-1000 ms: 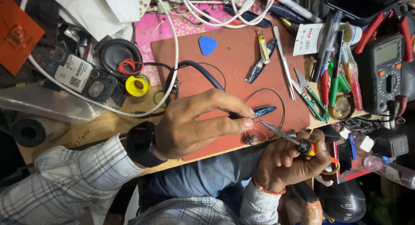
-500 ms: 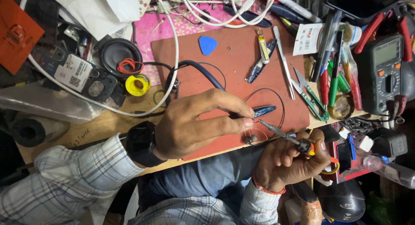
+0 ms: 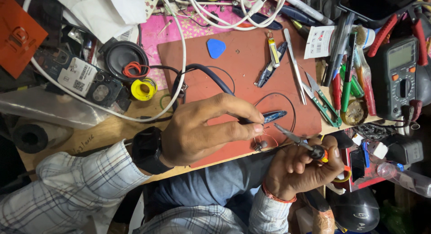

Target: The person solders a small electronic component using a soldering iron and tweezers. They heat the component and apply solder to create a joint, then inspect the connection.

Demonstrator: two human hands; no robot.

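Pinching a thin black wire (image 3: pixel 287 109) near its end, the left hand (image 3: pixel 202 130) has its thumb and finger pressed together on it, just right of the middle of the frame. The right hand (image 3: pixel 301 171), low and to the right, is wrapped shut around the handle of a small pointed tool (image 3: pixel 298 142). The tool's tip points up-left and comes close to the pinched spot. A tiny dark part (image 3: pixel 259 146) hangs by fine reddish strands just under the left fingers, at the near edge of the red mat (image 3: pixel 233 72).

I think the wire is very light and bendy, and the fine strands look easy to snap (so a soft pinch close to the end seems best). The tool looks stiff and thin.

Farther up the mat lie a blue pick (image 3: pixel 216 48), tweezers (image 3: pixel 294 65) and small snips (image 3: pixel 323 103). To the left sits a yellow roll of tape (image 3: pixel 143 89).

At the left of the frame a white square label with a black pattern (image 3: pixel 77 74) is stuck on a dark board. At the upper right a white label with black bars (image 3: pixel 319 41) sits on a tube. A dark meter (image 3: pixel 399 77) stands at the far right of the worktop (image 3: pixel 107 130).
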